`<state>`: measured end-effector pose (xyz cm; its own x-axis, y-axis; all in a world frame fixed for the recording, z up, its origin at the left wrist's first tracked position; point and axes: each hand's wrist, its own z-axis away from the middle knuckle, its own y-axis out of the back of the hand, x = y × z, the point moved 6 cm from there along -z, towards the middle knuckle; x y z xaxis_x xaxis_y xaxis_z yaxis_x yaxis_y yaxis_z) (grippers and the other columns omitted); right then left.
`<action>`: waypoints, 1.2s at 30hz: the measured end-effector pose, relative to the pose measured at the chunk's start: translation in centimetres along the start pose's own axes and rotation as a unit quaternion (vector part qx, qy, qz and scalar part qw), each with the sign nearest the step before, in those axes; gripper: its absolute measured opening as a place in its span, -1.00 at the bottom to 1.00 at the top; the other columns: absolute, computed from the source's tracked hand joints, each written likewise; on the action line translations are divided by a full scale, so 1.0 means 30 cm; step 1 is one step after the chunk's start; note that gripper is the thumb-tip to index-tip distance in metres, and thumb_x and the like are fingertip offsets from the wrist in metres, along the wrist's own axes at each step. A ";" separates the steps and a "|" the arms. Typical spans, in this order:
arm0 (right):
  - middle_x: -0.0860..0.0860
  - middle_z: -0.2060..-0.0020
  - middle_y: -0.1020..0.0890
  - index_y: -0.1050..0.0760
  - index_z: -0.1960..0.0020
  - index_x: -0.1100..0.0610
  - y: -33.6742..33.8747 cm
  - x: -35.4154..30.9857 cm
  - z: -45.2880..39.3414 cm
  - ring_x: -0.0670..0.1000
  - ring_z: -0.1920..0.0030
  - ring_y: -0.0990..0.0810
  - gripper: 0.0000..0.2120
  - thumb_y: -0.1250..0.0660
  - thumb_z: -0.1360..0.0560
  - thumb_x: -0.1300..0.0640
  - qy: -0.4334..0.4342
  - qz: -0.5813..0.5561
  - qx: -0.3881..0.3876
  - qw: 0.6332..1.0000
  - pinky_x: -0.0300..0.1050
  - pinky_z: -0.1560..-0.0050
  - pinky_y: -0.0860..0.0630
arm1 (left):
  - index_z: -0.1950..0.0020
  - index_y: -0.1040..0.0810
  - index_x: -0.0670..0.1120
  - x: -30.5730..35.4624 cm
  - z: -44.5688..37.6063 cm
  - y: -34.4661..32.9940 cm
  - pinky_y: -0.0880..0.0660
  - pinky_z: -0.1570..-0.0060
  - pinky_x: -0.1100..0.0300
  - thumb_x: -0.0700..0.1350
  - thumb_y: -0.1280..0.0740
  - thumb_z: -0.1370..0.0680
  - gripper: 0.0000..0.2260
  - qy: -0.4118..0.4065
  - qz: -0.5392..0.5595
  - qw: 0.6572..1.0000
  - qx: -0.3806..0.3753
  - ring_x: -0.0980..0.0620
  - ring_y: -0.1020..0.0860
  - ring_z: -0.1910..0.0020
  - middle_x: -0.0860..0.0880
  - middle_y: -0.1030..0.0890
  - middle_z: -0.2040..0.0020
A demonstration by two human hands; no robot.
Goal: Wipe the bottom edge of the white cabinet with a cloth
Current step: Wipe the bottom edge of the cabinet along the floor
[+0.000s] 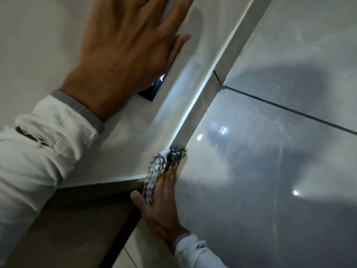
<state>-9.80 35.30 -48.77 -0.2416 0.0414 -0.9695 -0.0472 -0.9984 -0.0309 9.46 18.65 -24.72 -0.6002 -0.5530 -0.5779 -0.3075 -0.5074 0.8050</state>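
The white cabinet [131, 136] fills the upper left; its bottom edge [193, 111] runs diagonally down to a corner near the lower middle, just above the floor. My right hand [160, 206] holds a blue-and-white patterned cloth [160, 167] and presses it against the cabinet's bottom corner where the edge meets the floor. My left hand [125, 51] lies flat with fingers spread on the cabinet's face, higher up, holding nothing. Both arms wear white sleeves.
Glossy grey floor tiles [270, 151] with dark grout lines spread to the right, showing light reflections and shadows. A small black panel [152, 89] with lit marks sits partly under my left hand. A brown recessed plinth [92, 192] runs below the cabinet at lower left.
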 end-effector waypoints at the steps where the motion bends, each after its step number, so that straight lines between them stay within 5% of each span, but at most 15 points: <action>1: 0.11 -0.73 0.26 0.27 -0.72 0.19 0.035 0.002 -0.037 0.06 -0.75 0.29 0.17 -0.01 -0.49 -0.62 0.009 0.016 0.021 1.000 0.26 -0.75 0.08 | -0.75 0.08 -0.05 0.003 0.017 0.000 -0.11 -0.55 -0.16 0.16 0.29 -0.81 -0.45 -0.013 -0.026 0.999 0.016 -0.27 -0.11 -0.67 -0.23 -0.06 -0.71; 6: 0.14 -0.73 0.25 0.33 -0.71 0.18 0.158 -0.015 -0.200 0.06 -0.75 0.24 0.20 0.09 -0.44 -0.67 -0.032 -0.002 0.101 0.994 0.07 -0.77 0.16 | -0.75 0.04 -0.15 -0.005 0.107 -0.014 -0.10 -0.58 -0.21 0.19 0.26 -0.81 -0.40 -0.055 -0.077 0.995 0.041 -0.33 -0.13 -0.66 -0.32 -0.13 -0.68; 12: 0.13 -0.65 0.34 0.37 -0.65 0.27 0.086 0.002 -0.127 0.15 -0.73 0.30 0.25 0.14 -0.41 -0.68 0.013 0.064 0.051 0.997 0.13 -0.76 0.17 | -0.75 0.08 -0.21 -0.012 0.131 -0.020 0.13 -0.68 -0.19 0.34 0.24 -0.76 -0.25 -0.070 -0.112 0.989 0.072 -0.28 0.08 -0.71 -0.31 0.08 -0.72; 18: 0.23 -0.73 0.18 0.28 -0.70 0.24 0.392 -0.099 -0.398 0.17 -0.76 0.17 0.16 0.05 -0.51 -0.61 0.052 0.093 0.196 0.975 0.20 -0.76 0.09 | -0.76 0.08 -0.15 -0.029 0.153 -0.029 0.16 -0.59 -0.27 0.43 0.13 -0.72 -0.18 -0.068 -0.127 0.986 0.084 -0.26 0.05 -0.71 -0.29 0.07 -0.72; 24: 0.37 -0.69 0.13 0.20 -0.68 0.36 0.135 -0.037 -0.160 0.30 -0.73 0.11 0.23 0.12 -0.47 -0.64 0.032 0.151 0.103 0.983 0.33 -0.70 -0.12 | -0.75 0.05 -0.16 -0.036 0.163 -0.009 0.11 -0.55 -0.40 0.41 0.04 -0.72 -0.18 -0.064 -0.160 0.980 0.103 -0.27 0.05 -0.71 -0.33 0.06 -0.71; 29: 0.33 -0.71 0.18 0.25 -0.69 0.33 0.309 -0.081 -0.329 0.25 -0.75 0.18 0.24 0.11 -0.45 -0.65 0.031 0.138 0.159 0.977 0.23 -0.76 0.06 | -0.76 0.05 -0.13 -0.033 0.165 -0.017 0.15 -0.54 -0.36 0.45 0.09 -0.70 -0.16 -0.040 -0.136 0.985 0.100 -0.24 0.04 -0.72 -0.29 0.05 -0.72; 36: 0.39 -0.69 0.06 0.11 -0.70 0.28 0.207 -0.072 -0.196 0.27 -0.73 0.15 0.16 0.11 -0.50 -0.63 0.061 0.240 0.126 0.961 0.33 -0.71 -0.11 | -0.75 0.05 -0.15 -0.039 0.172 -0.017 0.19 -0.52 -0.34 0.45 0.11 -0.70 -0.16 -0.041 -0.135 0.984 0.113 -0.24 0.06 -0.72 -0.30 0.06 -0.72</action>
<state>-3.87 28.78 -48.30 -0.1792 -0.4414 -0.8792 -0.1965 -0.8596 0.4716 6.52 22.97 -23.75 -0.5292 -0.3579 -0.7693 -0.6140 -0.4642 0.6384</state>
